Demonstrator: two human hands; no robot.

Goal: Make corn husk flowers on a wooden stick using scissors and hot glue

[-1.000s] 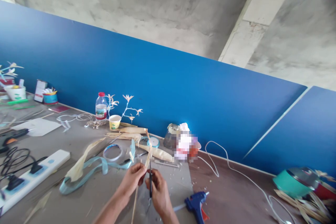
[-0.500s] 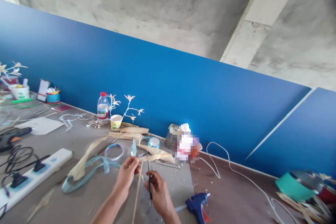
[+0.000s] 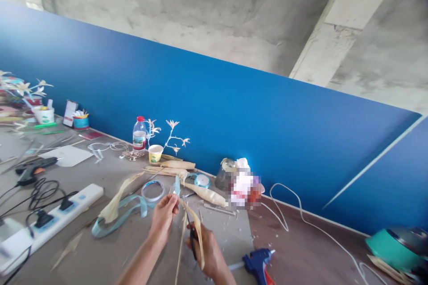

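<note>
My left hand (image 3: 162, 214) is closed in a pinch, with a pale strip of dried corn husk (image 3: 199, 227) at its fingertips. The strip curves down in front of my right hand (image 3: 210, 251). That hand is wrapped round dark-handled scissors (image 3: 193, 241), whose blades point up beside the strip near my left fingers; whether they are cutting into it, I cannot make out. Just beyond lie more corn husks (image 3: 209, 194), a roll of blue ribbon (image 3: 202, 181) and a ring of tape (image 3: 153, 191). A loose blue ribbon (image 3: 100, 229) curls to the left.
A blue glue gun (image 3: 258, 265) lies right of my right hand. On the left are a white power strip (image 3: 85, 200) and a black glue gun (image 3: 36, 169). A bottle (image 3: 139, 136) and a cup with husk flowers (image 3: 155, 154) stand by the blue partition (image 3: 217, 111).
The husk strip, stretched rightward from my left hand before, now hangs down over my right hand. The scissors have tilted. The whole view has shifted slightly.
</note>
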